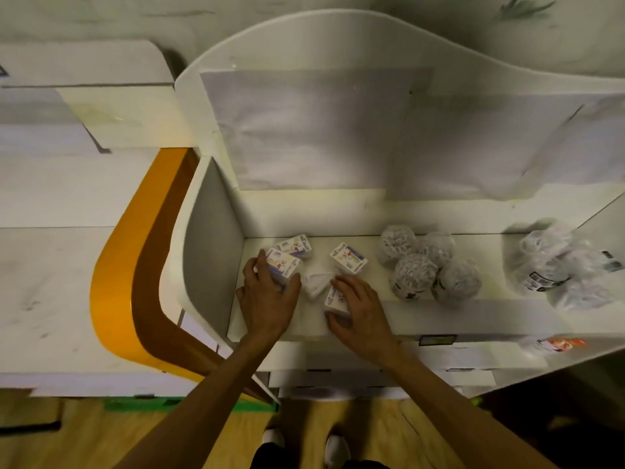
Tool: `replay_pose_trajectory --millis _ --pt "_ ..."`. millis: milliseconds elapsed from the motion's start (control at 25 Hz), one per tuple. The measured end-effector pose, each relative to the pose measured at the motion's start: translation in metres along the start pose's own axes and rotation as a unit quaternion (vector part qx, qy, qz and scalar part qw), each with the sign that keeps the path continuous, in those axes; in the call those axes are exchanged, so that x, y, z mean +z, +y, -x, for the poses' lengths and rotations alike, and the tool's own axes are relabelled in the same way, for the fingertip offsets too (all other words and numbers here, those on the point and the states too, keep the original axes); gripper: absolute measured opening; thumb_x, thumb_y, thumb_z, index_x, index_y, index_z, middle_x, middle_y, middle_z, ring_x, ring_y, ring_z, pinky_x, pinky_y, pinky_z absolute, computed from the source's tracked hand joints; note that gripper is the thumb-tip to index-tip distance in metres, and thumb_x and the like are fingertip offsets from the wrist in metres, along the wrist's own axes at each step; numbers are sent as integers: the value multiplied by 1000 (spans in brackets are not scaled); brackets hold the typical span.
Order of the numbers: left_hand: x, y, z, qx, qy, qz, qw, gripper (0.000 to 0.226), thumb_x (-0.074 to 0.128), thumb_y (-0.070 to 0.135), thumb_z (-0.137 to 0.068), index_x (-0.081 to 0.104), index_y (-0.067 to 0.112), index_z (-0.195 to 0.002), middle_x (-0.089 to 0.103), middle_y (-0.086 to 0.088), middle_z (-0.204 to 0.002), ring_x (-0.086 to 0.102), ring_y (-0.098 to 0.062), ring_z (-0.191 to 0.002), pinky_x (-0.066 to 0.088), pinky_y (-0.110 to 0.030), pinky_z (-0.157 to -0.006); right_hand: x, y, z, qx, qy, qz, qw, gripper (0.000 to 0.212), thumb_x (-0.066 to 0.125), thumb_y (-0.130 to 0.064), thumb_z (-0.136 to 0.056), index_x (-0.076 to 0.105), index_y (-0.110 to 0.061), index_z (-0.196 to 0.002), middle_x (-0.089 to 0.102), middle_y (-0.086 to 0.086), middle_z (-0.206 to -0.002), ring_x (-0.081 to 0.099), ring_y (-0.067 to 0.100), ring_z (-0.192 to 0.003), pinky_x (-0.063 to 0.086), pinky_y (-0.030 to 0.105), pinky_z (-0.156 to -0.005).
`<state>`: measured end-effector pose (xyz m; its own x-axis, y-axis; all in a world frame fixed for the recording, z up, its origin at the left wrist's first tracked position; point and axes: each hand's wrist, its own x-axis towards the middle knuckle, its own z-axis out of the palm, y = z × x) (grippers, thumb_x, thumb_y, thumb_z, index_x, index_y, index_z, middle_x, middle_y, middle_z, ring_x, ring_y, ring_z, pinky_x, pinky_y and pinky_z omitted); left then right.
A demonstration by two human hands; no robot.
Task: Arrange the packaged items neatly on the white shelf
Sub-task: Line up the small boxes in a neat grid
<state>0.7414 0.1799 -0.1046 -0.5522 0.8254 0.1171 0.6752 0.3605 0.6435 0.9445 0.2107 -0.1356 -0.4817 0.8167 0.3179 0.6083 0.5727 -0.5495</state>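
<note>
On the white shelf [473, 308] lie several small white packets with blue and red print. My left hand [267, 296] grips one packet [283, 264] at the shelf's left end, fingers curled round it. Just behind it lies another packet [297, 246]. My right hand [358, 309] holds a packet [335, 297] near the front edge, thumb below it and fingers above. A fourth packet [348, 258] lies further back, and a plain white wrapped packet [316, 282] sits between my hands.
Several clear bags of round mesh scrubbers [422, 265] lie in the middle of the shelf, and more clear bags [561, 265] at the right. The shelf's left side wall [209, 231] stands close to my left hand. An orange panel [118, 282] curves beside it.
</note>
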Motion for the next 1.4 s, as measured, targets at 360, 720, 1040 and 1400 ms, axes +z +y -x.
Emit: replay_pose_trajectory --millis 360,720,1040,1400 --pt "-7 -14 3 1 -5 55 998 96 63 76 -74 31 25 -148 39 -7 -143 51 -27 -121 53 -49 -91 -7 2 -8 28 -33 -88 995 82 66 -46 -82 33 -19 -152 31 -1 -156 34 17 -143 39 39 -115" --pt "-8 -7 -1 -36 21 69 997 94 72 65 -76 33 20 -149 42 -7 -145 51 -27 -124 49 -44 -91 -6 4 -6 31 -32 -99 994 78 69 -40 -81 36 -21 -149 39 0 -151 41 15 -137 44 40 -111" --pt "-11 -8 -2 -58 34 60 996 97 78 65 -69 39 20 -145 46 -7 -139 50 -28 -123 46 -41 -92 -4 7 -5 10 -28 -66 997 74 65 -45 -83 41 -18 -148 43 4 -151 41 18 -137 37 32 -114" --pt "-11 -8 4 -52 17 37 998 101 76 69 -68 34 27 -149 42 -9 -143 48 -31 -127 47 -51 -96 -4 4 -2 -6 -6 -21 1000 73 69 -43 -81 44 -16 -144 50 7 -142 50 22 -127 44 36 -108"
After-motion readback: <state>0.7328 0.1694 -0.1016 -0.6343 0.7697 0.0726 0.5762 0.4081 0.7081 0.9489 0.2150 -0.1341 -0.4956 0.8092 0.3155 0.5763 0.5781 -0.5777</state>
